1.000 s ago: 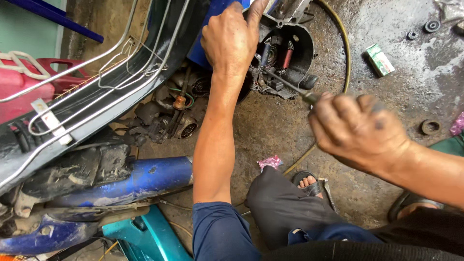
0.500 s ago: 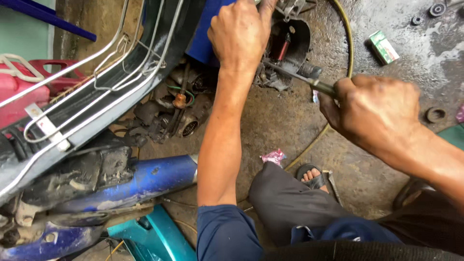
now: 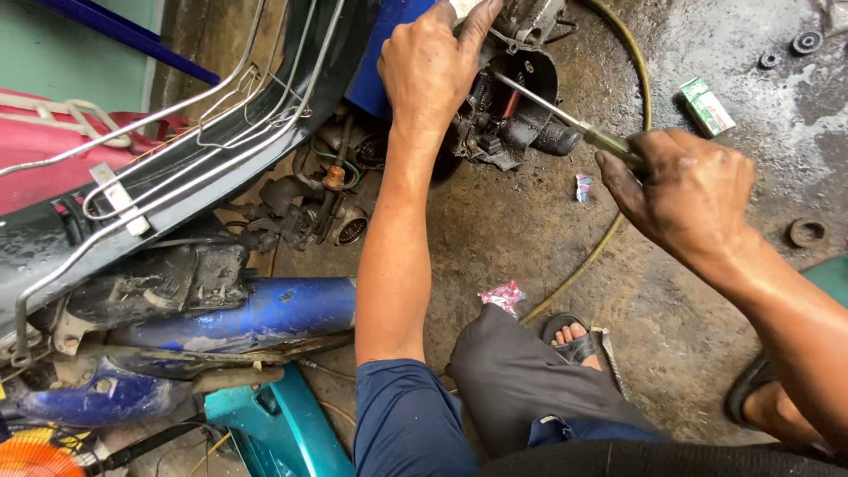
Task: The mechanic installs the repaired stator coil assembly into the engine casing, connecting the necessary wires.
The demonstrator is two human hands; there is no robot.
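Observation:
My left hand reaches up and presses against the dark engine block of a motorbike lying on its side, fingers bent over its top edge. My right hand grips the green handle of a screwdriver. Its metal shaft runs up and left into the open round housing of the engine. Both hands are smeared with black grease.
The bike's black frame and wire rack fill the left. Blue panels and a teal panel lie below. A yellow hose curves over the oily concrete. A small green box, round metal parts and my sandalled foot are nearby.
My right hand has moved up and left, bringing the screwdriver tip into the engine housing. My left hand stays on the engine. The view has shifted slightly downward.

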